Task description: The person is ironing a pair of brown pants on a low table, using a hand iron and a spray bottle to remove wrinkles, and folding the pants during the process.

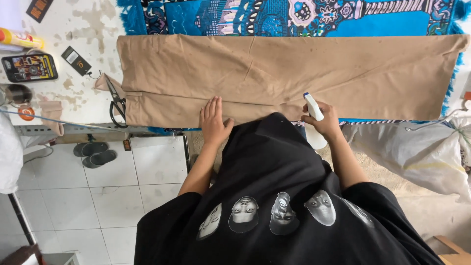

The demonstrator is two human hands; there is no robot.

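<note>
Dampening step, by appearance: tan trousers [294, 73] lay flat across the tabletop [83, 34]. Left hand [212, 122], fingers released, pressed the near edge; right hand [325, 122] gripped a white spray bottle [314, 109]. Spraying next would call for a nozzle aimed at cloth.

On the tabletop [88, 29] we see a dark flat rectangular pack [29, 67] with a colourful printed front at the far left. Just above it lies a yellow tube [19, 38] with red print. Near it, toward the cloth, sits a small black tag [76, 60]. A black card [39, 8] with orange marks lies at the top edge.
</note>
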